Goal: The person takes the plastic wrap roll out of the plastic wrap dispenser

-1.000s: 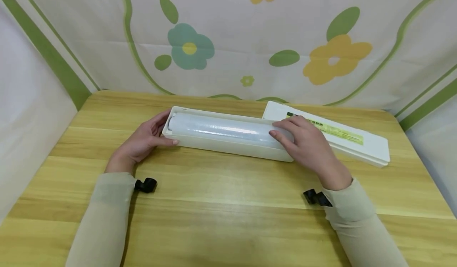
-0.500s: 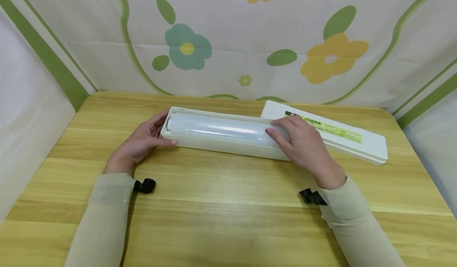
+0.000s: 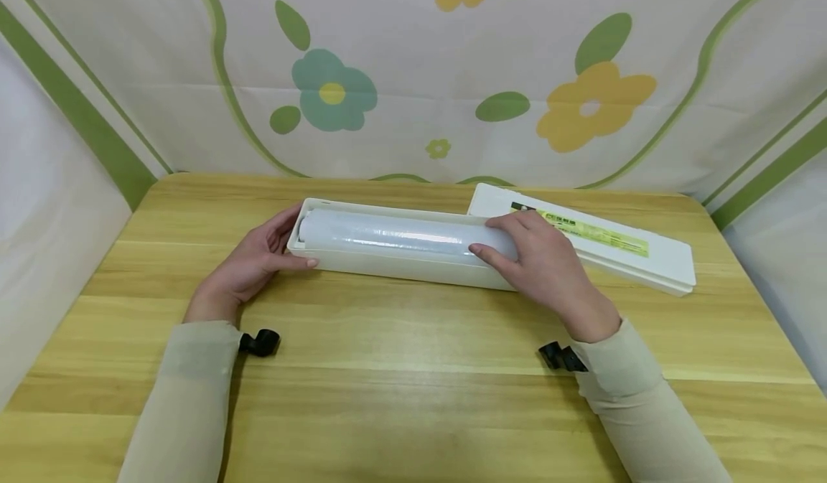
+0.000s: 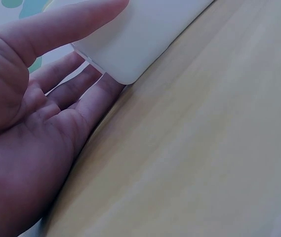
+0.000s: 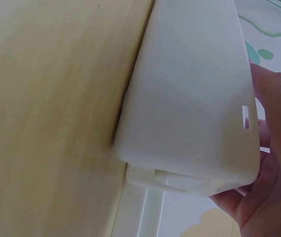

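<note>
A long white box (image 3: 400, 268) without its lid on lies across the table, a roll of cling film (image 3: 388, 235) inside it. My left hand (image 3: 255, 260) holds the box's left end, thumb along the front wall and fingers behind the end. In the left wrist view, that thumb lies over the white wall of the box. Over the box's right end, my right hand (image 3: 545, 264) grips the roll, thumb on its near side and fingers towards the far rim. From the right wrist view, the box's end wall (image 5: 189, 98) hides part of those fingers.
Behind and to the right lies a long white lid (image 3: 665, 257) with a yellow-green label (image 3: 601, 235), partly hidden by the right hand. A flowered cloth (image 3: 400, 59) hangs at the back of the wooden table (image 3: 400, 411).
The head view has shifted slightly. My right thumb has slid a little left along the roll. The left hand keeps its hold on the box's end.
</note>
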The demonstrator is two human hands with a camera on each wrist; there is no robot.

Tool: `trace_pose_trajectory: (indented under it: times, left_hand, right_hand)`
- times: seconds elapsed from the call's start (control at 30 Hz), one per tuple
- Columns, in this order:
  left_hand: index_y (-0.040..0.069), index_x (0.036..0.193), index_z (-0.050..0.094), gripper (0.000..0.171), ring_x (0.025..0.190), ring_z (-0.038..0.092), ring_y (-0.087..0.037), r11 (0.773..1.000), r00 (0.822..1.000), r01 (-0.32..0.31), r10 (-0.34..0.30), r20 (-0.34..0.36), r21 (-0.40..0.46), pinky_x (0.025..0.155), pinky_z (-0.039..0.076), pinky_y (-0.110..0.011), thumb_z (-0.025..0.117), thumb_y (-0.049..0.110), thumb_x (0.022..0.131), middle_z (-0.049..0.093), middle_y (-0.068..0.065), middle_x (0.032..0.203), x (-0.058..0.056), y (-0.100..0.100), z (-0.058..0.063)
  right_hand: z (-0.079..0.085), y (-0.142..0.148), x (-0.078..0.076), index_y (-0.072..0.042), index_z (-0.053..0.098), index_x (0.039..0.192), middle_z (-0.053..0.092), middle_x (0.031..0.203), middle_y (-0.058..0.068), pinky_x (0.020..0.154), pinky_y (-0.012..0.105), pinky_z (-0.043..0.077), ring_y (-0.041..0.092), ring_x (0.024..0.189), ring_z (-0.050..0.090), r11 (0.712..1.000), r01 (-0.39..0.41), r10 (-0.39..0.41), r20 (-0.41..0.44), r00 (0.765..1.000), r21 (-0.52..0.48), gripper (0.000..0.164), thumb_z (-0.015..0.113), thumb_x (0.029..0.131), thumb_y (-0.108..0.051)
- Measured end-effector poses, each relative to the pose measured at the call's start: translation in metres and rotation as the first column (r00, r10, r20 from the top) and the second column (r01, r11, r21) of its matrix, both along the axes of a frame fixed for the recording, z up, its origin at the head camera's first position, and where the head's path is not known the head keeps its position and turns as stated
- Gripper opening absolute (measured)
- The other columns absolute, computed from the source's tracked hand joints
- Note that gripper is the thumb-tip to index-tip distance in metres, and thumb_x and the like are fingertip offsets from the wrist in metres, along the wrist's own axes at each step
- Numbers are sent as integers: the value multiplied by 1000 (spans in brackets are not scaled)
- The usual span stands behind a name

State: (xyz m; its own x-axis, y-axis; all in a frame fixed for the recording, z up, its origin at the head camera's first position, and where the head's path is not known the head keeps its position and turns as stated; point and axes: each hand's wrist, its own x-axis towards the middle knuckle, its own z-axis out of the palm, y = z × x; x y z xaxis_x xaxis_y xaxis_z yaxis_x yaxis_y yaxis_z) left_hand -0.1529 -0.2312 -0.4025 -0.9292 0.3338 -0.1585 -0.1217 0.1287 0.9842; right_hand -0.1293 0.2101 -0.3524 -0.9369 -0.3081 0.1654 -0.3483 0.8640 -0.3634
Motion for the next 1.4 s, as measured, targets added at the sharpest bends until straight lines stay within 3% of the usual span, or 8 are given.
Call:
trace_pose_trajectory:
  times: [0.2,0.4,0.87,1.0,1.17,1.4]
  left_hand:
    - [21,173,27,105,161,30,-18,1000,1000,-7,7,3,2,113,41,-10,83,-5,88,30,-5,176,1,0,2]
    - [20,173,26,105,161,30,-19,1000,1000,-9,9,3,6,114,41,-11,83,-6,88,29,-6,176,1,-1,3]
    - [21,173,25,105,162,28,-20,1000,1000,-18,18,9,-9,113,41,-10,83,-5,89,26,-6,178,3,-4,5]
    - [21,173,25,105,161,28,-19,1000,1000,-27,27,9,-2,114,40,-10,82,-6,89,27,-6,178,5,-5,3]
    - [19,172,27,103,161,30,-18,1000,1000,-24,24,-10,5,114,39,-10,82,-7,89,29,-7,177,5,-2,-1]
    - [19,173,26,104,164,24,-20,999,1000,-24,24,-13,-28,122,35,-15,83,-5,89,27,-6,178,3,0,0]
  right_hand:
    - [0,-4,0,-6,72,132,69,134,15,104,57,54,37,128,63,1000,0,1,-22,1000,15,60,75,98,-55]
    - [6,-11,-2,-4,70,137,68,128,16,105,57,52,40,122,63,999,18,-20,43,999,44,74,77,93,-62]
    - [20,-24,-12,-10,71,142,74,133,13,105,56,53,37,124,64,987,-15,-6,131,991,162,85,80,84,-72]
    - [12,-21,-17,-9,76,132,77,124,13,99,53,54,35,114,64,995,-22,13,98,995,95,81,84,80,-71]
    - [-2,-14,-22,-11,83,119,78,108,8,88,45,51,29,102,62,998,5,-2,36,999,-65,72,96,69,-61]
    - [-4,-12,-23,-11,87,108,79,99,7,83,39,48,24,98,58,958,69,-62,37,997,-280,66,105,58,-50]
